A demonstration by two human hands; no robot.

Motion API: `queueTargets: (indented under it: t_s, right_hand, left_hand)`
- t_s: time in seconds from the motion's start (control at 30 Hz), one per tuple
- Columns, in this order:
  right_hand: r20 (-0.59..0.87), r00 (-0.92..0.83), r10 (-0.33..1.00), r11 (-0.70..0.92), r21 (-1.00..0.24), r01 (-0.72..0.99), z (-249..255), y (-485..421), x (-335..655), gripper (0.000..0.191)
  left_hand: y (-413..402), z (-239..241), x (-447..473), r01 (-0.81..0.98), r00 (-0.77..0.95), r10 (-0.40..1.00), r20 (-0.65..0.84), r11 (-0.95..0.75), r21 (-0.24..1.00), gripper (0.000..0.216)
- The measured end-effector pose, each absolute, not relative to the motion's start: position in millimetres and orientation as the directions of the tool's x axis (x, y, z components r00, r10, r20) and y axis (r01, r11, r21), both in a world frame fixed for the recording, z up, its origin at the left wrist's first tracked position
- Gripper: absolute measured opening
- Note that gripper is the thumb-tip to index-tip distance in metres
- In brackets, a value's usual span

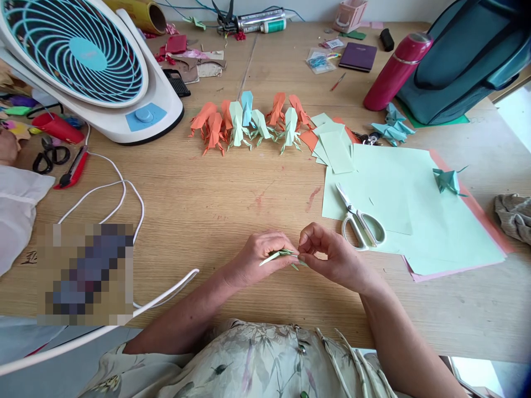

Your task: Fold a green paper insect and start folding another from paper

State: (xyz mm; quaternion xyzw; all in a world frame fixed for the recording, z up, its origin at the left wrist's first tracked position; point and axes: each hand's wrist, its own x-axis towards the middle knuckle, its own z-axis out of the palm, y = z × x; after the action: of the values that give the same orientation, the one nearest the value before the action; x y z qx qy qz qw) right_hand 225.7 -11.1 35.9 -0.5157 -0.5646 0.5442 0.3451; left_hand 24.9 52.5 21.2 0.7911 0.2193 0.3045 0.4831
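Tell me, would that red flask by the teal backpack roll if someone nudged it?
Probably: the red flask is a smooth cylinder that seems to lean against the teal backpack, so a nudge might send it sliding or rolling. Its glossy shell looks stiff and possibly slippery.

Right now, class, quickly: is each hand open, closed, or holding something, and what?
Left hand: closed, pinching the folded paper.
Right hand: closed, pinching the other end of the folded paper.
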Motion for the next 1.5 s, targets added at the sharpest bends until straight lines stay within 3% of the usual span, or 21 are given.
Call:
queueTargets:
  t_s: [0.23,0.43,0.63,1.07,1.5]
  right_hand:
    - [-0.148,-0.174,0.974,-0.094,-0.954,0.285,39.5,-11.0,222.7,0.016]
    - [-0.169,-0.203,0.965,-0.129,-0.972,0.199,36.6,-11.0,222.9,0.020]
    - [-0.146,-0.149,0.978,-0.103,-0.960,0.262,38.7,-11.8,219.8,0.018]
    - [-0.145,-0.210,0.967,-0.125,-0.986,0.107,34.7,-11.4,225.6,0.022]
    - [-0.210,-0.296,0.932,-0.248,-0.964,-0.097,30.9,-9.8,223.6,0.023]
  left_hand:
    - [52.4,18.9,25.4,0.070,0.718,0.654,0.237,-0.407,0.911,0.007]
    - [53.4,19.4,25.7,0.055,0.712,0.645,0.278,-0.445,0.894,0.008]
    - [55.7,19.0,24.7,0.064,0.705,0.648,0.287,-0.461,0.885,0.012]
    - [56.8,22.3,25.3,0.016,0.674,0.663,0.325,-0.452,0.892,0.013]
    - [56.5,22.3,24.3,-0.017,0.696,0.621,0.361,-0.488,0.873,0.006]
